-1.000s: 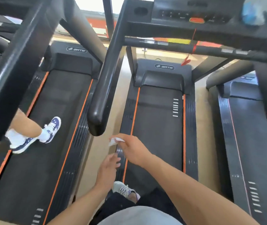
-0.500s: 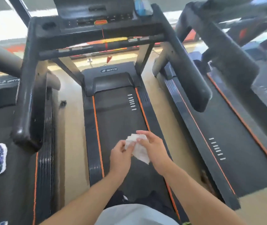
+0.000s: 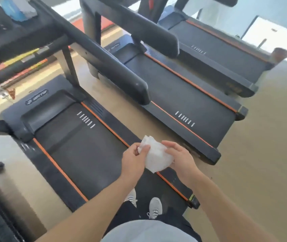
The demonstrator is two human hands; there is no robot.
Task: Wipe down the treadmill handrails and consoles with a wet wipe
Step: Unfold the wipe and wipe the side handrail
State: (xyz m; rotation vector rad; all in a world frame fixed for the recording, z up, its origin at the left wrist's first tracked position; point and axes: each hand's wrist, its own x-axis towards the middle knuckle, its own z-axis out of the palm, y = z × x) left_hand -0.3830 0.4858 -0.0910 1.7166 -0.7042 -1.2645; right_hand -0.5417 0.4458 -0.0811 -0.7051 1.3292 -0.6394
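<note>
A crumpled white wet wipe [image 3: 155, 154] is held between both hands over the belt of the treadmill I stand on. My left hand [image 3: 133, 158] pinches its left edge with thumb and fingers. My right hand [image 3: 179, 157] cups and grips its right side. The treadmill's black right handrail [image 3: 107, 63] runs from the console [image 3: 8, 27] at the top left down to a rounded end above the belt's right edge, well ahead of my hands. A second treadmill's handrail [image 3: 149, 34] lies farther right.
A blue pack [image 3: 17, 9] lies on the console at the top left. Two more treadmills [image 3: 183, 95] stand to the right, with tan floor [image 3: 261, 154] beyond them. My grey shoes [image 3: 155, 207] are on the belt's rear end.
The view has swung to the right, so the console and handrail slid to the upper left. The wipe, first pinched small in the right hand, is now spread between both hands.
</note>
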